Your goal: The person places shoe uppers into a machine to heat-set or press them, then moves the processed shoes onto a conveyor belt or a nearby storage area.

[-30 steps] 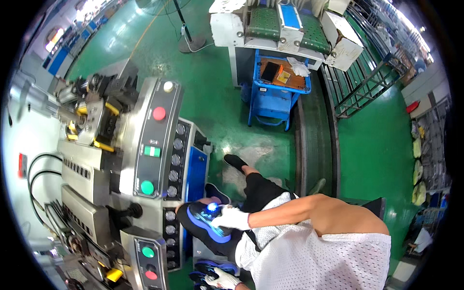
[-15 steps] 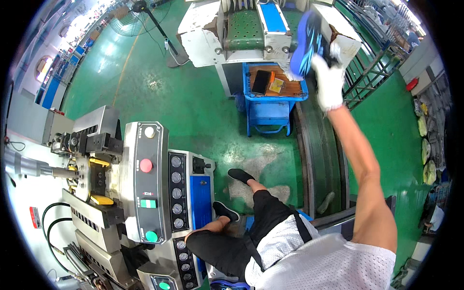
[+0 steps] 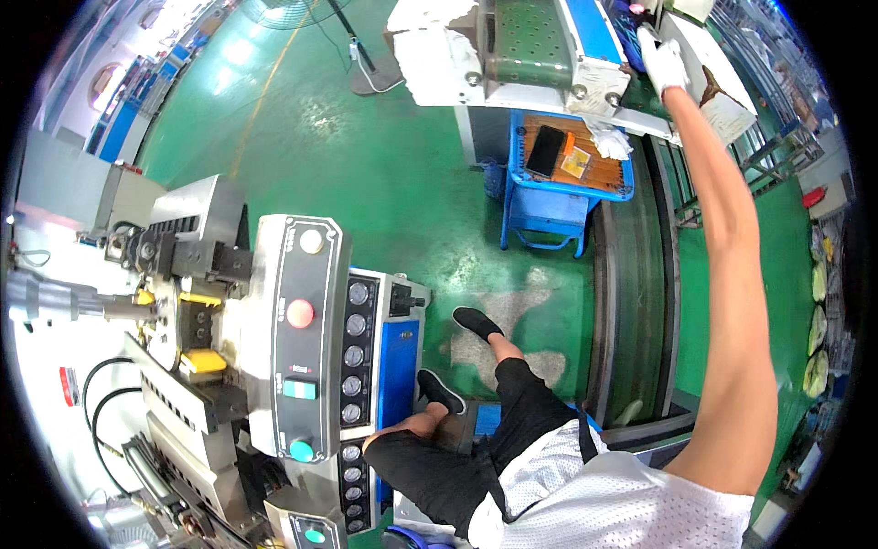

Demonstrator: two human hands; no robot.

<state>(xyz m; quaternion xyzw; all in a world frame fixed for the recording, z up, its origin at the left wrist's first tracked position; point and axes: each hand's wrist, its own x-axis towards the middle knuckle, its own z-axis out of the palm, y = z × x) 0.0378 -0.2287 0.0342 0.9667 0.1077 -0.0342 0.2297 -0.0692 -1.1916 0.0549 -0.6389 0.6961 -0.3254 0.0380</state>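
Note:
My right hand (image 3: 663,64), in a white glove, reaches far forward to the right side of the conveyor machine at the top edge. Its thumb and fingers look apart, with nothing visible between them. Just left of the fingertips is a blue shoe (image 3: 627,38), partly cut off by the picture's edge, beside the machine's blue-topped bar (image 3: 590,29). Whether the thumb touches the shoe is hard to make out. My left hand is out of view. Part of another blue shoe (image 3: 416,538) shows at the bottom edge.
A blue cart (image 3: 549,203) under the conveyor machine (image 3: 530,41) carries a phone (image 3: 546,151) and an orange item. On the left stands a press with a button panel (image 3: 299,339) and gauges. Metal rails (image 3: 636,302) run along the floor to my right.
My right hand has moved forward, taking the blue shoe onto the machine's right side, and its grip looks loosened. The whole view has shifted toward the left.

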